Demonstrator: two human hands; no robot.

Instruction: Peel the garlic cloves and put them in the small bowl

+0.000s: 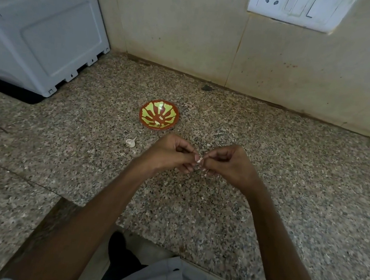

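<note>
Above the speckled granite counter my left hand (173,154) and my right hand (227,162) meet, and both pinch a small pale garlic clove (199,160) between their fingertips. Most of the clove is hidden by my fingers. A small red bowl with a yellow-green pattern (159,114) stands on the counter just beyond my hands, with a pale clove lying in its bottom. A piece of garlic with white skin (131,142) lies on the counter to the left of my left hand.
A grey appliance (41,31) stands at the back left of the counter (287,194). A tiled wall with a white switch and socket plate (298,8) runs behind the bowl. Bits of garlic skin lie scattered near my hands. The counter's front edge is near my body.
</note>
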